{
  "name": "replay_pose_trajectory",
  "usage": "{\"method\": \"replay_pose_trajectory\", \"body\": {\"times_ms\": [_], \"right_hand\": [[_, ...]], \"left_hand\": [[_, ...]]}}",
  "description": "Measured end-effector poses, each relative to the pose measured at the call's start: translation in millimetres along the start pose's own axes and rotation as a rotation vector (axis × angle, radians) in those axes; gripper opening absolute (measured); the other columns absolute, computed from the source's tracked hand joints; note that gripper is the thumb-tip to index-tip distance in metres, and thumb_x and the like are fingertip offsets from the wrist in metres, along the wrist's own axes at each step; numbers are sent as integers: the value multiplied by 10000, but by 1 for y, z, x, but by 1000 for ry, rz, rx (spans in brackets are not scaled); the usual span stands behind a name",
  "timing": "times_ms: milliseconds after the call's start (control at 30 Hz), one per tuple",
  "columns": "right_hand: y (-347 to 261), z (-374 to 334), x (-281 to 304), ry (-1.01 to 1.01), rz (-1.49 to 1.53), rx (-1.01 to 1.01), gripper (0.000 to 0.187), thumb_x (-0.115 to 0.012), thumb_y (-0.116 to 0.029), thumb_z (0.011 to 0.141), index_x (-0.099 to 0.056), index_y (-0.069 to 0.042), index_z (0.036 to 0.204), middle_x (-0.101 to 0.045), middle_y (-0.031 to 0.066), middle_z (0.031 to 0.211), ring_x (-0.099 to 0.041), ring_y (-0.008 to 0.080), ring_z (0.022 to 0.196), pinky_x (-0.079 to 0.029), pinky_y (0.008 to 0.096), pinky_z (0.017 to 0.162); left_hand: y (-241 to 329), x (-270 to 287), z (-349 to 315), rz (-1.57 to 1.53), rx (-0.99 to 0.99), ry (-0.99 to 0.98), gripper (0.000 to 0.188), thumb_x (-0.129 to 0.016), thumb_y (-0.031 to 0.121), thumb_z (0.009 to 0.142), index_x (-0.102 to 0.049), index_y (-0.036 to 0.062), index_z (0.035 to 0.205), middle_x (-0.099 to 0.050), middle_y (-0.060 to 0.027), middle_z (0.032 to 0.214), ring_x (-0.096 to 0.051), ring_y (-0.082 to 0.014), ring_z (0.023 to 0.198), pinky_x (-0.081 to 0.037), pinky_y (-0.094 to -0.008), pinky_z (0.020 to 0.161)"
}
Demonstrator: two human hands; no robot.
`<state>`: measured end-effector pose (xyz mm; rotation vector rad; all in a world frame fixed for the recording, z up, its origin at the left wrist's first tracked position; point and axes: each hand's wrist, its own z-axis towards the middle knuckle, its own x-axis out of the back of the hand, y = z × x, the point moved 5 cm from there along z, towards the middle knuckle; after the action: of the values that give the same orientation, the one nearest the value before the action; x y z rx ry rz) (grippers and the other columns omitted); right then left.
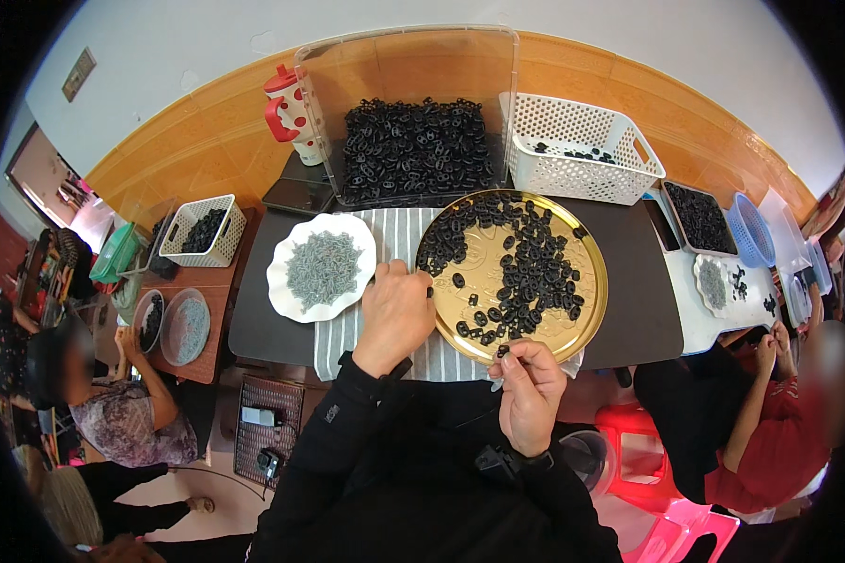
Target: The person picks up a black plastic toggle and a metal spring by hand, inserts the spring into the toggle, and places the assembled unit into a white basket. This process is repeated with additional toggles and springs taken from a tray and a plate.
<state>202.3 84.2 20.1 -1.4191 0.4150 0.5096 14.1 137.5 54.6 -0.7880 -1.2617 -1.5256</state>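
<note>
My left hand (pixel 397 314) is closed at the left rim of a round gold tray (pixel 587 328), with a small black plastic piece (pixel 430 292) showing at its fingers. Over the tray's front rim, my right hand (pixel 530 394) pinches another small black piece (pixel 503 351) between thumb and fingertips. A pale, translucent bit shows beneath that thumb, too small to name. Many loose black oval pieces (pixel 540 267) with holes lie scattered across the tray. Left of my left hand, a white scalloped dish (pixel 279 274) holds a heap of small grey translucent pieces (pixel 323 267).
Behind the tray stand a clear bin (pixel 408 70) heaped with black pieces, a white perforated basket (pixel 582 178) and a red-lidded tumbler (pixel 300 122). A striped cloth (pixel 329 352) lies under the tray. People work at tables on both sides; red stools (pixel 634 441) stand at lower right.
</note>
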Motion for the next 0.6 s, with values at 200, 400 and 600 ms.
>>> {"method": "replay_pose_trajectory", "body": {"times_ms": [200,400,600], "right_hand": [[5,1,4,-2,38,-24,89,-567,4,905,-573,34,989,-616,83,897,-583,134,758,-481,253,711],[5,7,-1,11,49,-5,138,-561,22,897,-582,47,1032,-619,76,893,-579,121,745,-480,239,698],[8,7,-1,8,-76,-12,174,-549,41,890,-597,65,1055,-620,65,885,-575,109,735,-475,231,695]], "left_hand": [[-4,-8,4,-61,-29,15,149,-627,73,713,-711,37,830,-591,-156,841,-563,-336,904,-483,-416,781],[-6,3,3,-128,-95,189,125,-607,37,783,-706,31,859,-605,-142,833,-573,-315,852,-478,-396,746],[-24,-1,-18,-1108,197,-120,144,-602,53,891,-673,-16,995,-676,-93,807,-627,-146,656,-475,-242,549]]}}
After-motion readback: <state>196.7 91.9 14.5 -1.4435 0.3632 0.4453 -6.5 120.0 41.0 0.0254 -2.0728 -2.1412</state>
